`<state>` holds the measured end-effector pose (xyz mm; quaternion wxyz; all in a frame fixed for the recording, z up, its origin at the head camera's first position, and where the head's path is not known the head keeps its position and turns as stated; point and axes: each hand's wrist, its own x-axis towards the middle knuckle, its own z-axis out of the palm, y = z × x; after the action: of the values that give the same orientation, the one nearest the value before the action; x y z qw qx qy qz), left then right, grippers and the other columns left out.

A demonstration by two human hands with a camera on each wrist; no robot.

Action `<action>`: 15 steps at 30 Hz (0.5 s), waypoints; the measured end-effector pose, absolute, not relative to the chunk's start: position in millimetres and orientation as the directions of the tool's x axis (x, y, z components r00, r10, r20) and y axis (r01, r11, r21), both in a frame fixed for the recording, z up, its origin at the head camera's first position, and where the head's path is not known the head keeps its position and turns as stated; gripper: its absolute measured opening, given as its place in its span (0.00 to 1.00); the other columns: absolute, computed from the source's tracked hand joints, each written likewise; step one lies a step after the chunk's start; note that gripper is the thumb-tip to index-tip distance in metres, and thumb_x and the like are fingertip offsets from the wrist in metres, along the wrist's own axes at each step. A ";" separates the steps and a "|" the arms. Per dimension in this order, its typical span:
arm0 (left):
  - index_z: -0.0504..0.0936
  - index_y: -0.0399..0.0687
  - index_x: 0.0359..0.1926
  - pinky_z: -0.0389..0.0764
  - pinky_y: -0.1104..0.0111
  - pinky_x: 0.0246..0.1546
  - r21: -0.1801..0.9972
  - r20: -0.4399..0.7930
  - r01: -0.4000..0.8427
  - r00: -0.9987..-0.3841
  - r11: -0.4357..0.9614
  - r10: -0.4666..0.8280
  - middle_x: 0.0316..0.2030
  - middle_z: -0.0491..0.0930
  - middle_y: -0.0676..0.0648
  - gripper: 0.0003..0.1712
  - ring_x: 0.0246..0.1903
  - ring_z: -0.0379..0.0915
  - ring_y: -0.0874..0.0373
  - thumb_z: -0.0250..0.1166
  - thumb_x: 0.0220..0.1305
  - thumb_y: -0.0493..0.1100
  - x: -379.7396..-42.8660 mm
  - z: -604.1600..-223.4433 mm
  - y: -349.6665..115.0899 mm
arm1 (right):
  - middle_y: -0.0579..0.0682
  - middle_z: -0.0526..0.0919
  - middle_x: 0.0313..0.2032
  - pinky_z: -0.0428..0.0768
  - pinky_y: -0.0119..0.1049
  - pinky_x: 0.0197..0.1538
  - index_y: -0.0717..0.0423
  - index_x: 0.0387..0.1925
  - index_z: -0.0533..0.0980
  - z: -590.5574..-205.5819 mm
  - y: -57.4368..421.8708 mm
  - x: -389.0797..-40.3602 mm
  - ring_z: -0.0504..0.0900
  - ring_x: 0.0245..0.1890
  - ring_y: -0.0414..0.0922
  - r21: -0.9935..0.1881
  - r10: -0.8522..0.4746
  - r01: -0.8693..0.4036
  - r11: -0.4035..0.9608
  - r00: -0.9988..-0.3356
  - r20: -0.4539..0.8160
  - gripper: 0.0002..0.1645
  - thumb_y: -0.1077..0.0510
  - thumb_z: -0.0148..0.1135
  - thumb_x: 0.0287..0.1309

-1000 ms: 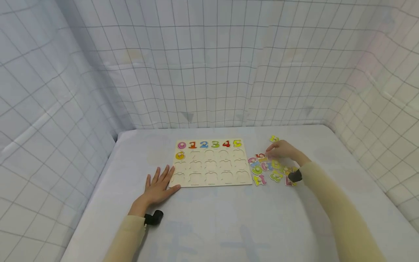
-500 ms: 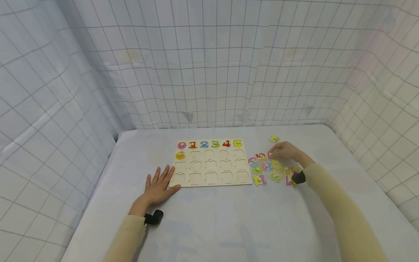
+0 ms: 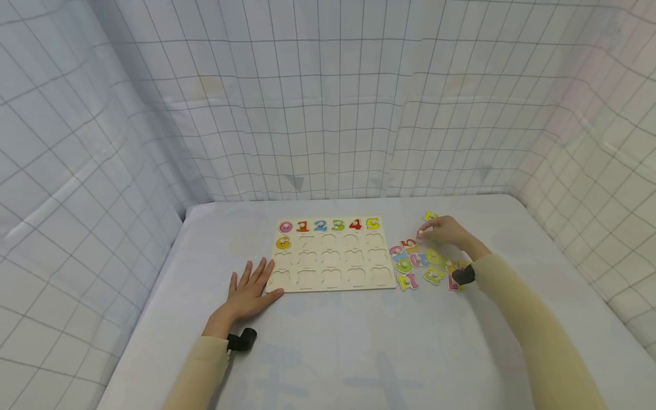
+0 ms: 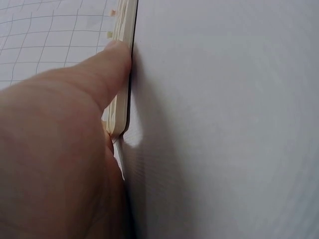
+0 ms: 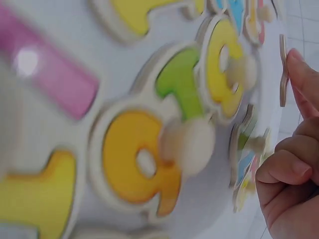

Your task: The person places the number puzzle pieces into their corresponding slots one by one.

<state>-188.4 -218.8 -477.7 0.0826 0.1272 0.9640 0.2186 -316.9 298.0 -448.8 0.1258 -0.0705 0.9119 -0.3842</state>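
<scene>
The wooden number puzzle board (image 3: 330, 279) lies flat on the table, with pieces 0 to 6 set in its top row and second-row start. My left hand (image 3: 249, 291) lies spread at the board's lower left corner, its thumb (image 4: 112, 62) against the front edge. To the right of the board, my right hand (image 3: 447, 232) is just above the scattered pieces. Its thumb and index finger pinch a thin wooden puzzle piece (image 5: 283, 69), seen edge-on, so its number is hidden. Below that hand are a yellow 9 piece (image 5: 219, 64) and an orange-and-green knobbed piece (image 5: 124, 144).
Loose number pieces, including a pink-and-yellow 11 (image 3: 407, 282) and a red-and-orange piece (image 3: 410, 245), lie close together right of the board. One green-yellow piece (image 3: 429, 216) lies apart behind the right hand. Gridded white cloth walls (image 3: 328, 114) enclose the table.
My right hand dips slightly toward the pieces and drifts right, then comes back up and left with a piece between its fingertips. The left hand stays in place.
</scene>
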 end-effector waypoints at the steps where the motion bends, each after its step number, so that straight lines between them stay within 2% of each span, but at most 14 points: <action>1: 0.44 0.48 0.75 0.20 0.42 0.61 0.443 -0.104 0.209 -0.954 0.872 0.281 0.74 0.39 0.42 0.50 0.70 0.22 0.39 0.50 0.64 0.69 -188.3 -477.4 -218.9 | 0.56 0.77 0.49 0.65 0.43 0.47 0.58 0.43 0.82 -447.4 295.0 -317.2 0.67 0.44 0.50 -0.728 -0.231 -0.042 0.684 -0.959 -0.162 0.22 0.46 0.67 0.55; 3: 0.44 0.48 0.75 0.20 0.43 0.61 0.442 -0.104 0.208 -0.954 0.873 0.280 0.74 0.39 0.42 0.50 0.70 0.22 0.39 0.50 0.64 0.69 -188.4 -477.3 -218.9 | 0.58 0.74 0.51 0.65 0.43 0.48 0.61 0.45 0.81 -440.5 284.5 -314.2 0.65 0.45 0.50 -0.747 -0.234 -0.050 0.663 -0.962 -0.143 0.23 0.47 0.67 0.56; 7: 0.44 0.48 0.75 0.20 0.43 0.61 0.445 -0.108 0.206 -0.954 0.871 0.281 0.74 0.39 0.42 0.50 0.70 0.22 0.39 0.51 0.64 0.69 -188.2 -475.8 -217.3 | 0.52 0.73 0.33 0.66 0.38 0.37 0.63 0.45 0.80 -440.4 263.0 -317.1 0.67 0.33 0.47 -0.785 -0.228 -0.049 0.617 -0.966 -0.119 0.22 0.50 0.69 0.54; 10: 0.44 0.48 0.75 0.20 0.43 0.61 0.446 -0.109 0.205 -0.954 0.871 0.280 0.74 0.39 0.42 0.49 0.70 0.22 0.39 0.51 0.64 0.68 -188.1 -474.3 -215.8 | 0.45 0.62 0.18 0.64 0.33 0.24 0.61 0.43 0.81 -444.7 243.9 -322.9 0.61 0.18 0.42 -0.818 -0.225 -0.036 0.574 -0.967 -0.116 0.21 0.51 0.71 0.52; 12: 0.44 0.48 0.75 0.20 0.42 0.61 0.446 -0.110 0.203 -0.954 0.872 0.279 0.74 0.39 0.41 0.49 0.70 0.22 0.39 0.51 0.64 0.68 -188.0 -474.0 -216.0 | 0.44 0.66 0.16 0.63 0.32 0.19 0.61 0.42 0.81 -445.9 227.4 -325.3 0.59 0.14 0.40 -0.842 -0.221 -0.023 0.538 -0.968 -0.115 0.21 0.51 0.72 0.51; 13: 0.44 0.48 0.75 0.20 0.42 0.61 0.444 -0.112 0.203 -0.954 0.873 0.278 0.74 0.39 0.41 0.49 0.70 0.22 0.39 0.51 0.64 0.68 -188.0 -474.1 -216.4 | 0.46 0.65 0.15 0.61 0.32 0.18 0.60 0.42 0.81 -446.6 218.1 -326.9 0.56 0.12 0.40 -0.843 -0.217 -0.030 0.536 -0.971 -0.104 0.21 0.51 0.72 0.50; 15: 0.44 0.48 0.75 0.21 0.42 0.61 0.440 -0.112 0.202 -0.954 0.875 0.277 0.74 0.39 0.41 0.49 0.70 0.22 0.39 0.51 0.64 0.69 -187.9 -474.1 -217.5 | 0.49 0.70 0.15 0.60 0.33 0.19 0.60 0.41 0.82 -449.1 199.3 -330.3 0.55 0.13 0.40 -0.851 -0.208 -0.036 0.524 -0.974 -0.087 0.21 0.50 0.73 0.49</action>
<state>-187.9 -217.5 -474.1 0.0860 0.1241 0.9644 0.2170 -330.3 199.3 -449.1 0.0889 -0.0703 0.8684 -0.4827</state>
